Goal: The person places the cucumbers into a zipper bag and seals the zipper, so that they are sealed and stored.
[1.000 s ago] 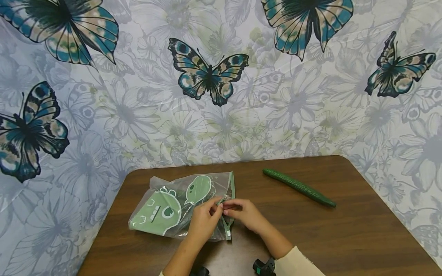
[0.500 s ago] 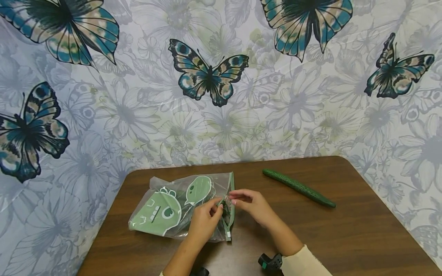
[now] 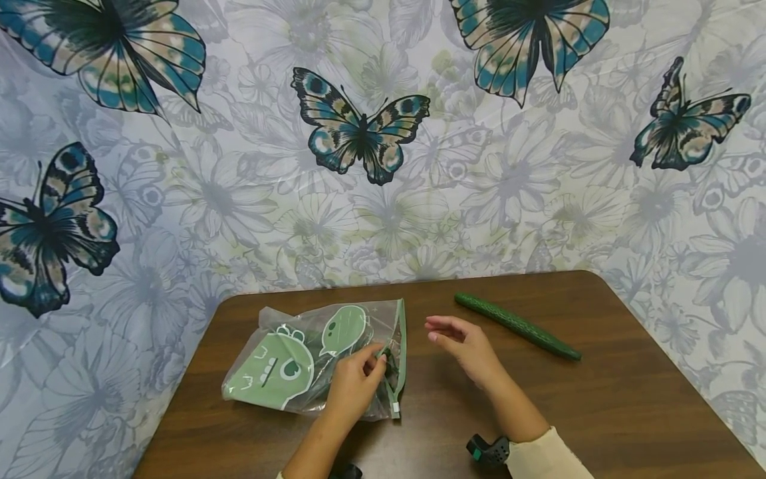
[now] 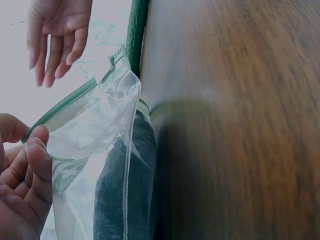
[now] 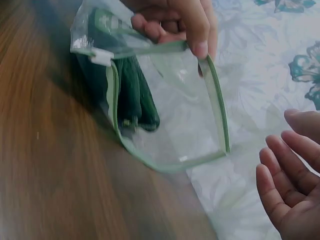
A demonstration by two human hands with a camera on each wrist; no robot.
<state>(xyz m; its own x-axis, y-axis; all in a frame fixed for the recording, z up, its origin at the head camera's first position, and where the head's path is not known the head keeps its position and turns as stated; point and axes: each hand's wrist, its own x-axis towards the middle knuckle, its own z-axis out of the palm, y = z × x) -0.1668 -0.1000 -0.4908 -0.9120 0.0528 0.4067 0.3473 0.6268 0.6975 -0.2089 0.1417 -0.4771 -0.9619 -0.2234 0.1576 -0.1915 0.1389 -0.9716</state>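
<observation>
A clear zip bag (image 3: 335,319) with green cartoon print lies on the table, its mouth facing right. My left hand (image 3: 353,386) pinches the upper lip of that mouth, lifting it so the bag gapes, as the right wrist view shows. Inside, dark green cucumbers (image 5: 132,95) lie along the bottom, ends toward the opening. My right hand (image 3: 469,349) hovers between the bag and a loose cucumber (image 3: 517,326), fingers relaxed and holding nothing. In the left wrist view, this right hand (image 4: 60,32) hangs beyond the bag's green zip edge (image 4: 65,102).
The brown wooden table (image 3: 598,426) carries the bag on the left and the loose cucumber slantwise at the back right. A white zip slider (image 5: 102,57) sits at the near corner of the bag's mouth. Behind the table hangs a butterfly-patterned cloth (image 3: 509,193).
My right hand has let go of the bag's edge and moved right, toward the loose cucumber. The left hand keeps its pinch, and the bag's mouth now gapes.
</observation>
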